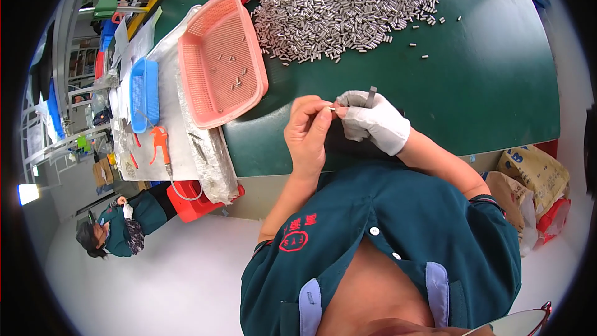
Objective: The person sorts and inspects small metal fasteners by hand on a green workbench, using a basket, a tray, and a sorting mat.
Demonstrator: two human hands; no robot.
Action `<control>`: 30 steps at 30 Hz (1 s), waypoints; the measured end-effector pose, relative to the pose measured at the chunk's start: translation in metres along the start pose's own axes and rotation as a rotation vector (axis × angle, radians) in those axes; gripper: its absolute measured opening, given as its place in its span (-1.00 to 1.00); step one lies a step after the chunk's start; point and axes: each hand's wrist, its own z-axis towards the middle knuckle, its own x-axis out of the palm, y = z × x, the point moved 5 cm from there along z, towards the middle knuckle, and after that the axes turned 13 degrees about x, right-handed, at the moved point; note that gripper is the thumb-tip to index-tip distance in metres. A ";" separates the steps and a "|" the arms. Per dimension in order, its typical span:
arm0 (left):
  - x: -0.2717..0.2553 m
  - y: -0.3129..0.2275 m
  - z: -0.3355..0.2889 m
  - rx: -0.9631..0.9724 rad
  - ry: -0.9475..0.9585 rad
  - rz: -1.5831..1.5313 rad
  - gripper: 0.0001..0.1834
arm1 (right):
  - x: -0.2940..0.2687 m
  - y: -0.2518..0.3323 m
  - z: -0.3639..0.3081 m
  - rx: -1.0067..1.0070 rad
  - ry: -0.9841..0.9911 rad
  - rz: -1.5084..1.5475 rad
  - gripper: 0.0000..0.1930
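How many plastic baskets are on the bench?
2: a pink basket beside the heap of small metal cylinders, and a smaller blue basket further left. Others may be hidden.

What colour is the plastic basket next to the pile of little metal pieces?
The plastic basket is salmon pink, seen clearly in the head view, lying on the green table.

Bare left hand (309, 134) pinches a small metal pin (331, 109) against the white-gloved right hand (373, 121), over the green table (485, 81) near the pink basket (221, 62) and pin heap (342, 6).
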 end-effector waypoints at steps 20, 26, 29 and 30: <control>0.002 -0.038 0.003 0.157 0.331 0.569 -0.94 | 0.009 -0.001 -0.015 -0.029 -0.168 -0.290 -0.90; 0.001 -0.034 0.007 0.132 0.329 0.566 -0.95 | 0.006 0.004 -0.007 -0.178 -0.199 -0.491 -0.92; -0.003 -0.031 0.004 0.080 0.266 0.498 -0.94 | 0.010 0.005 -0.005 -0.178 -0.201 -0.488 -0.91; -0.002 -0.027 0.003 0.066 0.275 0.482 -0.94 | 0.009 0.006 -0.007 -0.169 -0.221 -0.479 -0.91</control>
